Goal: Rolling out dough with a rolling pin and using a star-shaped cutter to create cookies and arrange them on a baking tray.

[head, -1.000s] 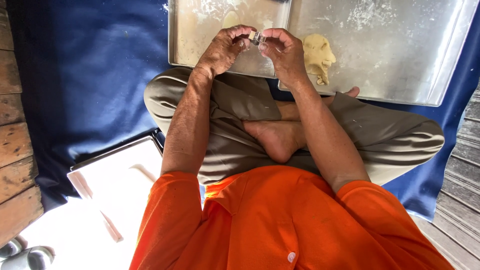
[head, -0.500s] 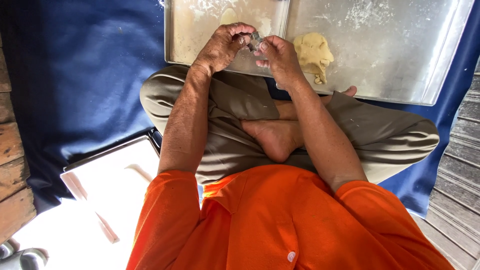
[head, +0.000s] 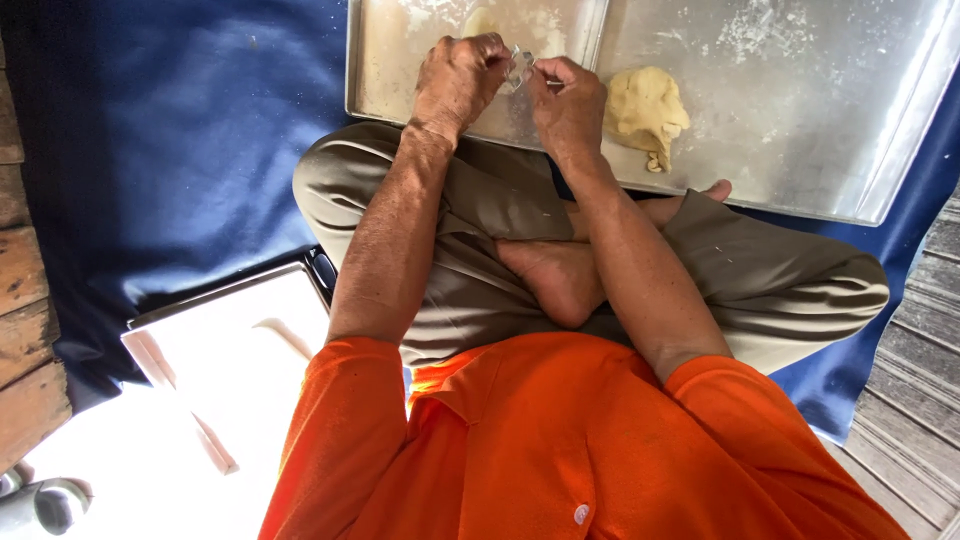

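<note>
Both hands meet over the near edge of the left metal tray (head: 400, 70), fingertips drawn together around one small shiny metal piece (head: 519, 68). Left hand (head: 460, 80): fingers curled in, thumb and forefingers pinching the left side of the piece. Right hand (head: 568, 100): also curled, thumb and index finger nipping the piece from its right. What the piece is cannot be told at this size; it looks thin, bright, partly hidden by fingers, and sits above the tray's floured floor, not resting on it. Just right of the right hand, on the second metal tray (head: 820, 110) that abuts the first, lies a lump of pale yellow dough (head: 645, 105), rough-edged, near that tray's front rim and apart from the hand. White flour dusting (head: 760, 25) is scattered beyond the dough. Nearer than the trays: crossed legs in khaki trousers (head: 500, 200), a bare foot (head: 555, 275) tucked between the forearms, orange shirt (head: 560, 440) below. Trays and legs rest on a blue cloth (head: 170, 150). Left of the legs, a white flat-lidded box (head: 230, 340) sits on the cloth. Wooden planks (head: 25, 300) border the cloth's left side.
</note>
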